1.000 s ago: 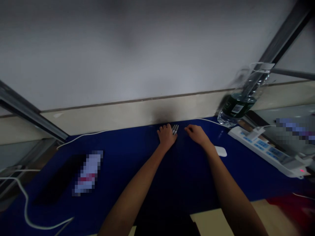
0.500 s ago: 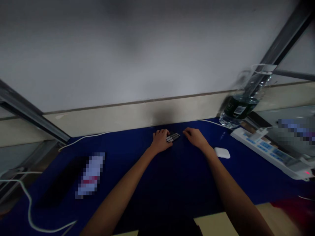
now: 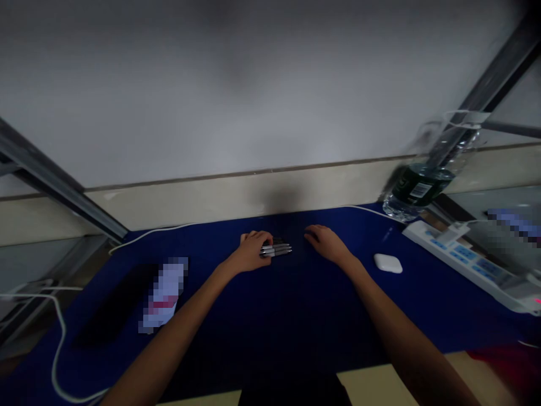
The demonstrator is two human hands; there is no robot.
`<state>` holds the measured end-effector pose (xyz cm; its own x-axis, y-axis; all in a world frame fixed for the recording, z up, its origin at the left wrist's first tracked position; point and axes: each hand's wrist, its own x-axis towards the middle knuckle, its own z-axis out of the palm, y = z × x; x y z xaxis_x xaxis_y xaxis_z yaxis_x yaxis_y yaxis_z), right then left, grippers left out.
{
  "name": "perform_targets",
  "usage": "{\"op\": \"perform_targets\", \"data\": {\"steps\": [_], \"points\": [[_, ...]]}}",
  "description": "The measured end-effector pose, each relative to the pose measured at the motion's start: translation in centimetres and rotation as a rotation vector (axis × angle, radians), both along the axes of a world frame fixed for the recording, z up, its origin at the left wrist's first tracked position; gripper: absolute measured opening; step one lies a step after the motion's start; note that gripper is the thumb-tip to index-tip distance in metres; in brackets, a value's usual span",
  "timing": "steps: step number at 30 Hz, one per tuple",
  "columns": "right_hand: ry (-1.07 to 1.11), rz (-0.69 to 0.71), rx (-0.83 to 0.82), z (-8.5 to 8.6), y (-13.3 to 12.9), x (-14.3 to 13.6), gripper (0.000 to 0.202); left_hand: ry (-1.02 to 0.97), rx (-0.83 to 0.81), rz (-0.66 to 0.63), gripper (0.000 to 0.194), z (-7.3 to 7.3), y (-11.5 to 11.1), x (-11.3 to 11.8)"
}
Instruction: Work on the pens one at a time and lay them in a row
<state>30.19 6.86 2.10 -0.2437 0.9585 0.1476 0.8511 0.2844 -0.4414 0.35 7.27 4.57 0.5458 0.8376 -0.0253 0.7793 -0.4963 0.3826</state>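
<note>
A small bundle of pens (image 3: 282,249), grey and silver, lies on the dark blue tabletop (image 3: 270,316). My left hand (image 3: 252,251) is closed around their left ends, with the tips pointing right. The fingers cover part of the bundle, so the exact number is hard to make out. To the right of the tips, apart from them, my right hand (image 3: 327,243) rests low over the table. Its fingers are slightly bent and apart from the thumb, and nothing shows in them.
A white earbud case (image 3: 387,263) lies right of my right forearm. Farther right are a white power strip (image 3: 460,259) and a large clear water bottle (image 3: 416,186). A pixelated phone-like item (image 3: 164,296) lies left, near a white cable (image 3: 57,344). A wall stands behind.
My left hand has moved left and slightly toward me with the pens, which now lie more level. My right hand has shifted a little left, its fingers less tightly curled.
</note>
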Motion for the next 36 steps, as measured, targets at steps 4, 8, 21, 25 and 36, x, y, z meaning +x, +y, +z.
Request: {"op": "perform_targets", "data": {"steps": [4, 8, 21, 25, 36], "points": [[-0.034, 0.023, 0.018, -0.5, -0.3, -0.9, 0.038, -0.018, 0.007, 0.017, 0.035, -0.2, -0.3, -0.2], [-0.07, 0.045, 0.035, -0.8, -0.4, -1.2, 0.039, -0.043, 0.024, 0.012, 0.043, -0.5, -0.6, -0.2], [-0.179, 0.157, 0.03, -2.3, -1.8, -2.6, 0.083, 0.009, 0.164, 0.271, 0.113, -4.7, -2.5, -8.9], [-0.23, 0.199, -0.045, -2.2, -2.6, -3.5, 0.098, 0.08, 0.197, 0.272, 0.114, -5.9, -3.5, -9.1], [-0.201, 0.141, -0.017, -2.2, -3.5, -5.0, 0.092, 0.163, 0.217, 0.263, 0.11, -6.1, -4.0, -7.0]]}}
